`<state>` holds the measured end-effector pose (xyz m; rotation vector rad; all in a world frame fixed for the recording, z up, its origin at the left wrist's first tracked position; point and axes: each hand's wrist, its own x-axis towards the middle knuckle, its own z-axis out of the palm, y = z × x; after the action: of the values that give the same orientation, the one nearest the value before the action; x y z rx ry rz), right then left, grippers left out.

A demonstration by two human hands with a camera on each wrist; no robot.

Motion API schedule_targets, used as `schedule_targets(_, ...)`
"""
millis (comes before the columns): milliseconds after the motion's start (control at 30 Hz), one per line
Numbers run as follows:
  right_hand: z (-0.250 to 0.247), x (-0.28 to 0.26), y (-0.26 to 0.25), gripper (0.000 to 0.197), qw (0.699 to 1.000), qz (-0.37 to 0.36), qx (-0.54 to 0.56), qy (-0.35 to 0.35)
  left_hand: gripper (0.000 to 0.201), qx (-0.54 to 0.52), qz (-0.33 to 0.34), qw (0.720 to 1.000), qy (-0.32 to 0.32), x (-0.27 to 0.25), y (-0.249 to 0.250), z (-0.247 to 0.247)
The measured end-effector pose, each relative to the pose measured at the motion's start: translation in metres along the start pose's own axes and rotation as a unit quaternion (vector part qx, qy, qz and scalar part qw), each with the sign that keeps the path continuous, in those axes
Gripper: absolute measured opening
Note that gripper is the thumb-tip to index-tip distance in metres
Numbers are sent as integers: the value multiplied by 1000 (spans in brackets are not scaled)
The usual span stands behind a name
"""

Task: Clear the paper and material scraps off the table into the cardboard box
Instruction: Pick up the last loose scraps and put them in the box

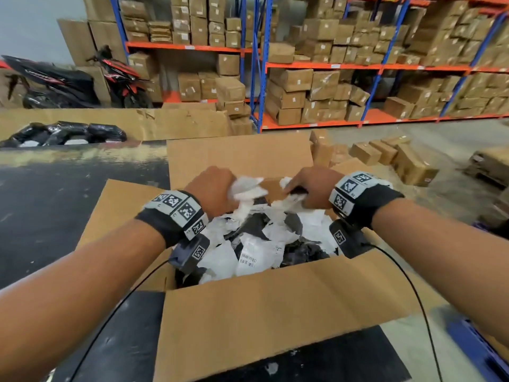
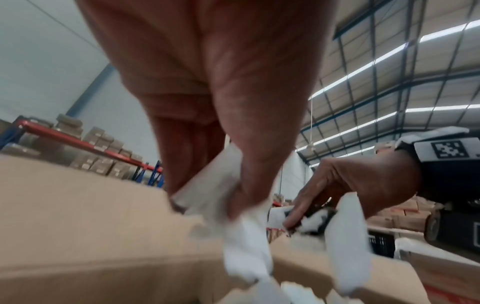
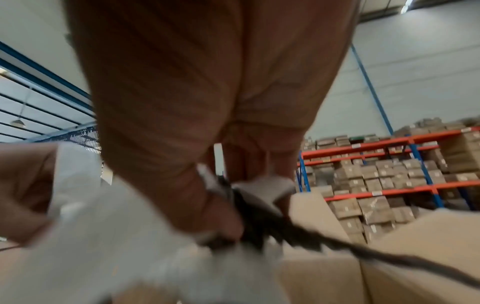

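Head view looked down from above toward twelve o'clock; both wrist views looked up, close under the palms; all shared the cardboard box (image 1: 275, 307).

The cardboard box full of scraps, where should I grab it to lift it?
Grip the cardboard box low on its two side walls, one hand from each side. Its flaps stand open and floppy, and it is heaped with paper scraps, so the flaps would probably bend.

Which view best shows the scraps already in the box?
The head view: it looks down into the box at the pile of white and black scraps. The left wrist view shows only a few white bits at its bottom edge; the right wrist view shows blurred held scraps.
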<state>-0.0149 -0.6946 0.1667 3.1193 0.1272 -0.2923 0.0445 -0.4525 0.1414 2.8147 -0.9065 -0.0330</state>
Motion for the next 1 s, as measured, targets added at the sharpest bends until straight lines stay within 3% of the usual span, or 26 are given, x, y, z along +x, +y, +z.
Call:
schedule_targets(67, 15, 12, 7, 66, 994, -7, 18, -108, 80, 0, 33, 991, -130, 11, -5, 16)
schedule_targets(133, 20, 22, 15, 73, 988, -14, 33, -152, 107, -4, 38, 981, -188, 19, -10, 22)
schedule_targets(233, 15, 37, 25, 103, 991, -33, 7, -132, 111, -31, 17, 982, -184, 29, -11, 15)
schedule_targets(433, 42, 73, 24, 138, 974, -104, 7, -199, 125, -38, 14, 971, -236, 48, 12, 33)
schedule_targets(567, 91, 110, 26, 149, 950, -88, -19, -298, 155, 21, -65, 929, -365, 70, 0, 99)
schedule_targets(700, 178, 149, 40, 150, 948, -88, -57, -301, 165, 36, -128, 910, -393, 61, -6, 158)
schedule_targets(800, 145, 123, 34, 140, 949, -118, -65, -284, 165, 20, -125, 918, -375, 57, -11, 152)
schedule_targets(900, 104, 115, 49, 138, 945, -147, 25, -292, 149, 9, -85, 929, -360, 64, -16, 116)
schedule_targets(1000, 81, 113, 63, 134, 948, -133, 57, -284, 139, -16, -74, 940, -333, 68, -24, 93)
